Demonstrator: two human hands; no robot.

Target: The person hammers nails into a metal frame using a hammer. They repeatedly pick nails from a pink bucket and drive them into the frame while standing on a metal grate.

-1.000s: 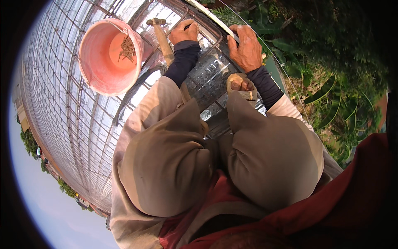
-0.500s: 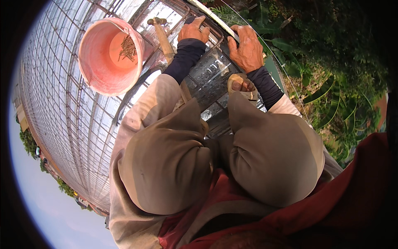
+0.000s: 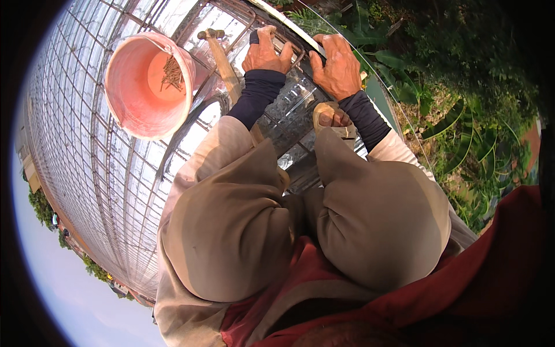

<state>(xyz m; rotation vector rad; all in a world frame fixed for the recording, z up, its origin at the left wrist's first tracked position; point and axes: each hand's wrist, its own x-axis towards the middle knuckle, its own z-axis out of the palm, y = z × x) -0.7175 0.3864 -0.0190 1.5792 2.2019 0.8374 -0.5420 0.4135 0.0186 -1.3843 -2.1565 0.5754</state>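
My left hand (image 3: 265, 56) reaches down by the rusty rebar (image 3: 247, 29) near the slab's edge. Its fingers are bent, a dark cover sits on one of them, and their tips are hidden. Close beside it, my right hand (image 3: 340, 68) is hooked over the pale edge board (image 3: 293, 27), thumb on the inner side. A hammer (image 3: 222, 62) with a wooden handle lies on the mesh, partly under my left forearm. Left of it stands a pink bucket (image 3: 115, 87) with several nails (image 3: 172, 74) inside.
Steel mesh (image 3: 87, 115) over shiny sheeting spreads out to the left. Beyond the edge board, a thin wire (image 3: 404, 115) runs above green plants (image 3: 457, 127) lower down. My sandalled foot (image 3: 334, 117) rests close to that edge, below my right hand.
My left hand has shifted slightly left and down, its fingers more bent. My right hand has moved slightly left and stays at the edge board. The view has shifted a little.
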